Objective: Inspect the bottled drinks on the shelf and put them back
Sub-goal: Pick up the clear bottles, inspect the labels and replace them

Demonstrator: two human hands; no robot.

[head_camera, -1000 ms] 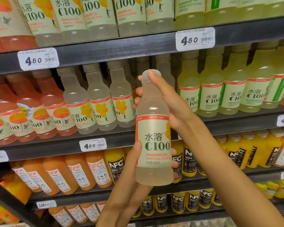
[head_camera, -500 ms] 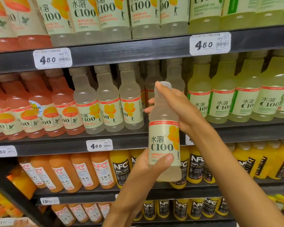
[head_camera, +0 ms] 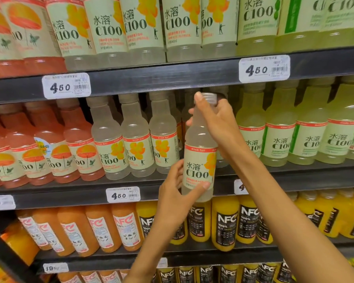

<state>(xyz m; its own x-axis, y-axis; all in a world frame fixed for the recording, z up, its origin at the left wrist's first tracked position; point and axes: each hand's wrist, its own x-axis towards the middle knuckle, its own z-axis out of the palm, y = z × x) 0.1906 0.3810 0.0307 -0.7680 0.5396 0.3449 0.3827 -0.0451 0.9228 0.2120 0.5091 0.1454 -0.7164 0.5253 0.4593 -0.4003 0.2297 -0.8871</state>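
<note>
A dark shelf (head_camera: 172, 79) packed with bottled drinks fills the view, its middle tier showing a dim gap between the pale lemon bottles (head_camera: 135, 137) and the green-labelled bottles (head_camera: 278, 127). In front of that gap, just above the tier's front edge, a C100 bottle (head_camera: 199, 158) stands upright in two hands. The right hand (head_camera: 219, 121) curls over its neck and cap, while the left hand (head_camera: 178, 193) wraps its base, thumb pressed across the label.
</note>
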